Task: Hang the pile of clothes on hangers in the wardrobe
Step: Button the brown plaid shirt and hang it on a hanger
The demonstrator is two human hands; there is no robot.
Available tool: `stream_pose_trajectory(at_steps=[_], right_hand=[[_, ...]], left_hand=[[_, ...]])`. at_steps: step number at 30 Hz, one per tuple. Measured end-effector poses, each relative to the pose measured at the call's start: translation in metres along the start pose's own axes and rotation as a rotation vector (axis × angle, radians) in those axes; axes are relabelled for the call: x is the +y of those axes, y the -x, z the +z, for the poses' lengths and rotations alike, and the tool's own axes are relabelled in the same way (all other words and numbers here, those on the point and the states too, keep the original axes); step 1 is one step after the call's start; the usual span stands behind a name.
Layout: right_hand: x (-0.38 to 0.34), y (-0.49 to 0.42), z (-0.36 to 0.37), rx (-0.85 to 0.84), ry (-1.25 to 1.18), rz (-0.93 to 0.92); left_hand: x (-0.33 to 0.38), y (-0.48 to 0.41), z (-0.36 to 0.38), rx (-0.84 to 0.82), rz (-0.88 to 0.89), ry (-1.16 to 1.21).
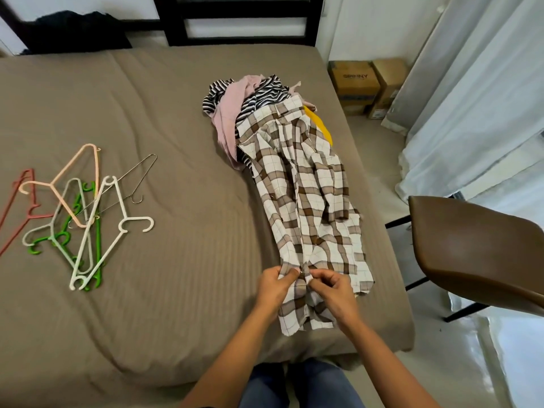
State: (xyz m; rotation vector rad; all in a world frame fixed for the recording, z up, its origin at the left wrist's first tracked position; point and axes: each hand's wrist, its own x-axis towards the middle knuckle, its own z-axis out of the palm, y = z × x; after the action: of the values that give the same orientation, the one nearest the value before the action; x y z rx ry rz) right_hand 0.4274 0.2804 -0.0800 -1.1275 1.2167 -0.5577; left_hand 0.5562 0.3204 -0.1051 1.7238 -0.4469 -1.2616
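A brown-and-white plaid shirt [306, 198] lies stretched lengthwise on the right side of the bed. My left hand [275, 287] pinches one front edge of it near the bottom. My right hand [334, 291] pinches the facing edge, close beside the left, at a button. Behind the shirt sits a pile of clothes [250, 98]: striped black-and-white, pink and yellow pieces. Several plastic hangers [85, 219] in white, peach, green and red, plus a wire one, lie tangled on the bed's left side.
The bed [164, 142] has a taupe cover and a black headboard [235, 16]; a dark garment [73, 30] lies at its far left. A brown chair [471, 248] stands to the right. Cardboard boxes [368, 86] and white curtains [477, 98] line the right wall.
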Motion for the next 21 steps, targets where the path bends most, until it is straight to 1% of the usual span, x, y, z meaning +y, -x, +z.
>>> stream_pose_trajectory(at_steps=[3,6,9,13,15,21], right_hand=[[0.005,-0.002,0.0,-0.003,0.094,-0.033],[0.01,-0.004,0.004,-0.008,0.155,-0.067],[0.011,-0.003,0.008,-0.017,0.1,-0.08],[0.01,-0.008,0.011,0.0,0.0,-0.021],[0.014,-0.011,0.013,0.044,0.068,-0.032],[0.018,-0.011,0.028,0.171,0.404,-0.129]], left_hand=[[-0.002,-0.001,-0.003,0.003,0.016,-0.029],[-0.008,-0.004,-0.005,0.017,0.04,-0.115],[-0.013,-0.007,-0.009,0.029,0.043,-0.174],[-0.012,-0.008,-0.01,0.012,0.061,-0.221],[-0.012,-0.007,-0.009,0.02,0.049,-0.214],[-0.006,-0.003,-0.005,0.094,-0.065,-0.108]])
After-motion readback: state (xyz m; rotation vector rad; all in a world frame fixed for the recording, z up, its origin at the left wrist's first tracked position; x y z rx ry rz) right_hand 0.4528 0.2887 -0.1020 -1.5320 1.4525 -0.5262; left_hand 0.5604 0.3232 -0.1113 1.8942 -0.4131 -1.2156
